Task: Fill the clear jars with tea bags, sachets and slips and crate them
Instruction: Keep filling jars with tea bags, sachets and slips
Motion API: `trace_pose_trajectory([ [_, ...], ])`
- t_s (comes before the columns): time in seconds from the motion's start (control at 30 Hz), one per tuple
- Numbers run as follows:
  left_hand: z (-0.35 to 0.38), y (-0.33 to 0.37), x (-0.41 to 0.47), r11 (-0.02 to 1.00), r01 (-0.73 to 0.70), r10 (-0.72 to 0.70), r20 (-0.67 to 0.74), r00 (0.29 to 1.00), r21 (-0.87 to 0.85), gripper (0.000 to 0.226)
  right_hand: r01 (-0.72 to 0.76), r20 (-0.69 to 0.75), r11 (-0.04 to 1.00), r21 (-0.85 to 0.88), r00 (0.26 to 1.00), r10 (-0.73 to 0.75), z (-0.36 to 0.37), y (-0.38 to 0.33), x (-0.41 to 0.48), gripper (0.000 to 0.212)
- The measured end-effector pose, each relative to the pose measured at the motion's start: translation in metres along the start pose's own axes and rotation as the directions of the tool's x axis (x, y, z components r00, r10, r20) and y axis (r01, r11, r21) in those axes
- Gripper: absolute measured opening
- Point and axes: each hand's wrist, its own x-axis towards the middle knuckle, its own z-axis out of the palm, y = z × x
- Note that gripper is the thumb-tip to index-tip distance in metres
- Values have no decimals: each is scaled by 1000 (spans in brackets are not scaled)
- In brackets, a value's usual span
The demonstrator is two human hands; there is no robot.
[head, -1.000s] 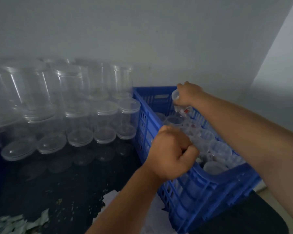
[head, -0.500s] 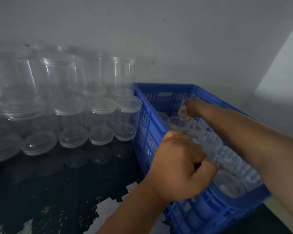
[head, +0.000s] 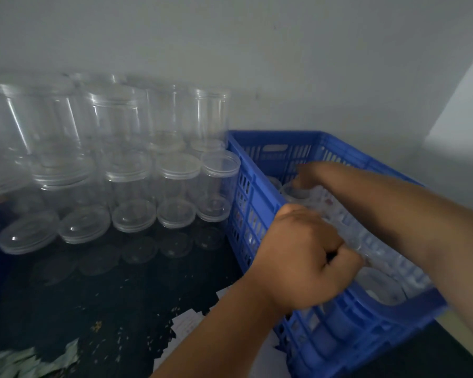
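Observation:
A blue slatted crate stands at the right against the wall, with several clear jars packed inside it. My right hand reaches deep into the crate's far end, fingers curled down on a clear jar among the others. My left hand is over the crate's near left rim. Its fingers are curled tight, seemingly round a blurred clear jar. White slips lie under my left forearm. Pale green sachets sit at the bottom left corner.
Stacked empty clear jars with lids fill the back left of the dark tabletop, right up to the crate's left wall. A grey wall closes off the back.
My right hand has come down from above the crate's far rim, carrying its jar in among the packed jars. My left hand has stayed curled at the near rim.

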Motion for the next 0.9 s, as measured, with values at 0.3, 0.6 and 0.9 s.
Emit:
trace_pose_trajectory([
  [0.3,-10,2,7,997,71,-70,188,980,2,48,228,-265,971,68,943,-203,-72,-21,-154,54],
  [0.6,-41,30,-1,987,162,-160,210,965,9,16,454,-732,837,307,674,-97,17,-37,-333,55],
  [0.9,-149,59,-164,850,422,-443,-5,897,315,33,750,-966,612,251,238,105,91,-100,-371,32],
])
